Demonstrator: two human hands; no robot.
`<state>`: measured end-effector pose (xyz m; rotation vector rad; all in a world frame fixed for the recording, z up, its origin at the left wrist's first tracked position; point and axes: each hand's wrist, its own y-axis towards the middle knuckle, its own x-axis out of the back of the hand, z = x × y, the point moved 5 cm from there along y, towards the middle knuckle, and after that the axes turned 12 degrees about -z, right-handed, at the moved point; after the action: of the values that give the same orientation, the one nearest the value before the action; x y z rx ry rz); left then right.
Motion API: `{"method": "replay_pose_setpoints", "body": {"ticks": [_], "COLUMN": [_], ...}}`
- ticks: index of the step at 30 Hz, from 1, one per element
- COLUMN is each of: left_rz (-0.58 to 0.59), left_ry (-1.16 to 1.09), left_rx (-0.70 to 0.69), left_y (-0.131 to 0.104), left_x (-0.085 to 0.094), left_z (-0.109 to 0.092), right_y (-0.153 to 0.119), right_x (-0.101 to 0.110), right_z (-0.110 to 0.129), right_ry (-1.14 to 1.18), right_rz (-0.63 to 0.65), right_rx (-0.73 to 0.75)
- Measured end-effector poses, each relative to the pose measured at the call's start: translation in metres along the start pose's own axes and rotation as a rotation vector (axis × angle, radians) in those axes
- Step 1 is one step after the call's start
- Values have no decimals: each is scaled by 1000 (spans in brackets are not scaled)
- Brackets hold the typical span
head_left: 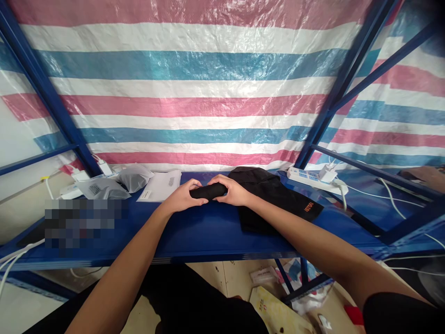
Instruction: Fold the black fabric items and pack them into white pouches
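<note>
Nearest to me are the person's dark trousers [205, 301] and, at the right, a black sleeve [396, 311]. On the floor under the worktop [194, 232] lies a yellow box [278, 311] among loose litter. The worktop is blue, its front edge running across in front of the person.

Both forearms reach over that edge. The left hand [182, 195] and the right hand [233, 191] hold one black bundle [207, 191] between them, fingers clamped on its two ends, the left on one and the right on the other. The bundle lies roughly level, over the middle of the worktop; whether its underside touches the surface, I cannot tell.

Partly beneath the right forearm is a black cloth [267, 185], spread flat, orange lettering near its right end. Left of the hands, towards the back, lies a white packet [160, 185]; just beside it are translucent plastic bags [134, 178]. At the back right sits a white power strip [302, 175] with a plug block [327, 173] fitted.

Farthest off, behind blue posts [64, 102], hangs a sheet [208, 106] striped red, white and blue.
</note>
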<state>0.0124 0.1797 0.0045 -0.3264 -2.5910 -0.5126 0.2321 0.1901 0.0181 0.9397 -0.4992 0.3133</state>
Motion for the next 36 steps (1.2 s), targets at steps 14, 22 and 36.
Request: {"method": "replay_pose_setpoints", "body": {"ticks": [14,22,36], "left_rz": [-238,-351,-494], "left_ry": [288,332,928], "left_rx": [-209,-266,261], "left_y": [-4,2,4], "left_x": [3,16,68], "left_z": [-17,-15,58], "right_y": [-7,-10,-13], "right_x": [-6,-5,9], "right_z": [-10,-27,-42], "right_ry": [535,766,606], "right_rz": [-40,-249,-434], "right_rx": [-520,-717,-705]}}
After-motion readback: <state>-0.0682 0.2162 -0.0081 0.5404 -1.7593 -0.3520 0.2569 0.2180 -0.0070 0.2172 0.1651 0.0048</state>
